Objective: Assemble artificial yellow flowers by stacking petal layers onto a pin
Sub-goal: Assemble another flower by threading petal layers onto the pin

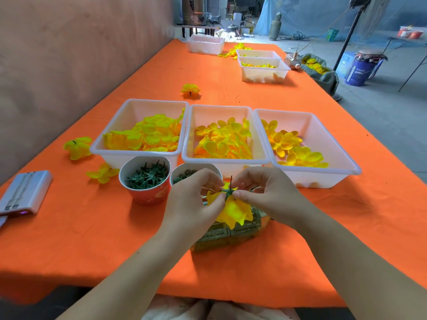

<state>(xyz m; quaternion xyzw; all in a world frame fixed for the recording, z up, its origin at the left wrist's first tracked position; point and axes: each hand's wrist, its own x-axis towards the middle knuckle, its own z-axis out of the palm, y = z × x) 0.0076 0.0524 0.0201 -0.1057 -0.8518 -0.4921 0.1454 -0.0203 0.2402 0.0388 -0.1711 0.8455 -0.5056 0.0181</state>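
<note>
orange-clothed table (92, 227) in view; three white bins (138, 107) of yellow petal layers side by side, plus three more bins far back; two cups just in front, one of green star-shaped calyxes (145, 175), one of small rings (184, 174); three finished flowers and one loose petal layer lying on the cloth to the left; step in hand judged near the end of one flower: stacked petal layers (232, 211) already on the pin (231, 180), over a greenish block, green calyx (228, 192) seated on top; left hand (191, 199) pinching the petal edge, right hand (265, 192) pinching beside the calyx; next, probably pressing the calyx down snug, then lifting the flower off.
</note>
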